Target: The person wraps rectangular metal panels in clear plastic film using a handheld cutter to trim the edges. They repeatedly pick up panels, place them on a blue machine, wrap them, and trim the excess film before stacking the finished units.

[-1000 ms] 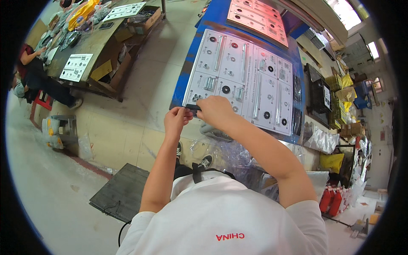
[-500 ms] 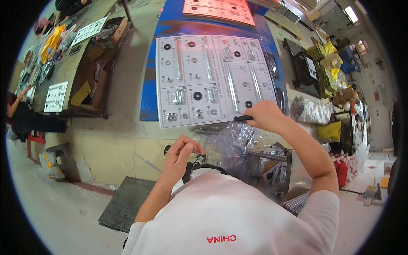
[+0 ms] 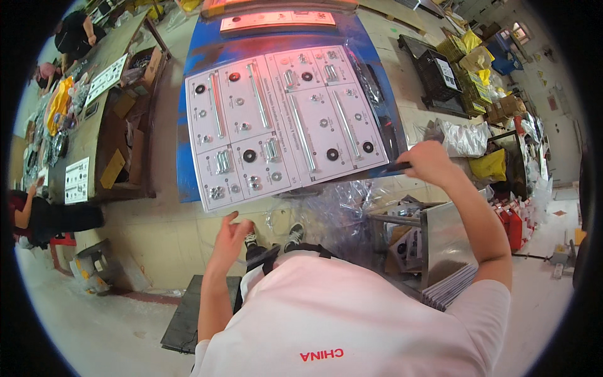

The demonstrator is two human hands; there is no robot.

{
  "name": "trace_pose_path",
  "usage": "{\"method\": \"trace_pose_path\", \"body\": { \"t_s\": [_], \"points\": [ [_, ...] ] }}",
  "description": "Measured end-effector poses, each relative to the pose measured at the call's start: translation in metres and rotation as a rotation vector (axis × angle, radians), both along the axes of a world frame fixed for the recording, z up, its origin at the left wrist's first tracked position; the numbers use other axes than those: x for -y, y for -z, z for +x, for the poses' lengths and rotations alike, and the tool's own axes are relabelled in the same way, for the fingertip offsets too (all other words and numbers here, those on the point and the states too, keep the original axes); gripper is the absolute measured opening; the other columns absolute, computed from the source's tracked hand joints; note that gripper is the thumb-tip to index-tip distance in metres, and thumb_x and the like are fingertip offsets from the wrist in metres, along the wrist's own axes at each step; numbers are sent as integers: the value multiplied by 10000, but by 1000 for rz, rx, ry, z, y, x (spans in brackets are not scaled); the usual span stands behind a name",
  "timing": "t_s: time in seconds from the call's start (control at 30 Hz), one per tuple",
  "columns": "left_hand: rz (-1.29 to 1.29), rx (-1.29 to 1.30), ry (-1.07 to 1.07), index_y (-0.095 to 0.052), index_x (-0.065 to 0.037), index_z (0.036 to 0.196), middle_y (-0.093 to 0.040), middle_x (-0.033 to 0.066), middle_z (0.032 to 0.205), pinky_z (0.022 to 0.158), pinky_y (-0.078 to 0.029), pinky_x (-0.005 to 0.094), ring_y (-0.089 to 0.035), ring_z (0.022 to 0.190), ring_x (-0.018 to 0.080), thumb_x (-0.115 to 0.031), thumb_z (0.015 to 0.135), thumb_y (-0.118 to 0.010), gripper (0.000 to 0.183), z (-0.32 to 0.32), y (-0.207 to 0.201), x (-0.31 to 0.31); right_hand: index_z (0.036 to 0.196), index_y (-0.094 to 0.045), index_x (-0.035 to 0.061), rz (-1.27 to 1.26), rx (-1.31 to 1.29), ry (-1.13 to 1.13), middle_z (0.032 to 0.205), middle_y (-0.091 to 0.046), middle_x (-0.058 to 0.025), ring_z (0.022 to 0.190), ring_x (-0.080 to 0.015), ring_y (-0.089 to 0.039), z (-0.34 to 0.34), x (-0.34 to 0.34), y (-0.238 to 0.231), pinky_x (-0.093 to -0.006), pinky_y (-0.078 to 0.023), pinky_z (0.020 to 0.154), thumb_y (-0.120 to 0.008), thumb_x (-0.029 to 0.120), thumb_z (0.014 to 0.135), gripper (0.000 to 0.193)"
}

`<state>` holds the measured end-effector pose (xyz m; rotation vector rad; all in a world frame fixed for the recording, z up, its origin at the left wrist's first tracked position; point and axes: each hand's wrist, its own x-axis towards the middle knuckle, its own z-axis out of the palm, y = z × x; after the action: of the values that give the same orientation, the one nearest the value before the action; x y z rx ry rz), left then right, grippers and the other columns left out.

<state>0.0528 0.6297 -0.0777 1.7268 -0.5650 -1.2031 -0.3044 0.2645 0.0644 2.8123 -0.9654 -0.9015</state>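
Your right grip [image 3: 430, 162] holds a slim black tool [image 3: 398, 167]; your left grip [image 3: 231, 237] looks open. Ahead, between them, the white rectangular card [image 3: 286, 129] seems fully laid with metal parts [image 3: 223, 161]; what remains, I cannot tell.

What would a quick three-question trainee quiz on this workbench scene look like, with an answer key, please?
1. True or false: The left hand holds the slim black tool.
2. Multiple choice: What colour is the table under the white hardware display board? A) green B) blue C) yellow
3. Fill in: Several large rings on that board are black, but one is ____.

Key:
1. False: the right hand holds the slim black tool, and the left hand is apart from it.
2. B.
3. Red: the red ring lies between two long metal rods.
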Motion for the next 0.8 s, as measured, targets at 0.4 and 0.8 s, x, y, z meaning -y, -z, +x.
{"method": "trace_pose_path", "body": {
  "t_s": [0.4,0.8],
  "points": [
    [308,42,-97,-681,-57,977,-677,10,763,624,-496,247,-664,731,103,-340,1075,-559,324,175,2,-2,1177,-700,134,632,716,304,864,-744,-119,756,-297,-709,168,-30,65,-397,-548,716,-728,248,880,320],
    [-4,523,-195,-734,-20,882,-686,66,790,701,-485,345,-614,745,155,-481,908,-730,461,369,55,358,985,-719,107,-96,937,-83,846,-664,-96,859,-273,-707,509,50,105,-411,-568,690,-752,320,862,249]
  ]
}}
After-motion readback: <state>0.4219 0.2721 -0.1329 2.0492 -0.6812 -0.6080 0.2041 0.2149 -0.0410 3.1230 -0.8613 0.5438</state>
